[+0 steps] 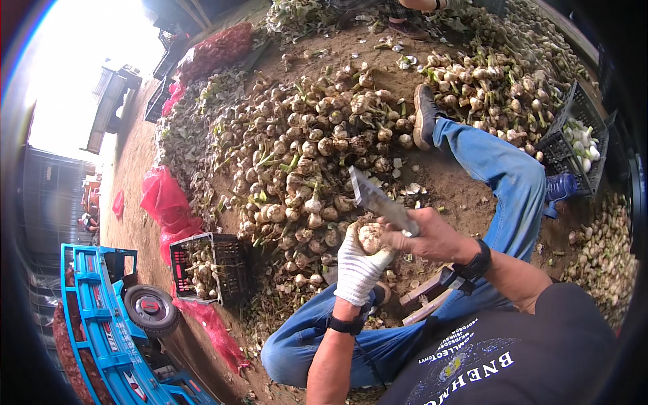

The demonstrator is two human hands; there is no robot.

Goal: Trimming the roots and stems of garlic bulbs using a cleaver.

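Observation:
My left hand (358, 266), in a white striped knit glove, holds a garlic bulb (371, 238) between thumb and fingers. Bare, my right hand (433, 237) grips a broad metal blade (382, 197), which points up and to the left. The thumb or fingers of that hand touch the bulb's right side. Just beyond both hands lies a large heap of garlic bulbs (309, 147), many with roots and short green stems. The blade's handle is hidden in my right hand.
A black plastic crate (230, 268) with garlic stands at left, near red mesh bags (164, 195) and a blue cargo vehicle (101, 324). At right are another crate (557, 136) with peeled-looking white bulbs, a blue bottle (561, 186) and more garlic heaps. Another person sits at the top.

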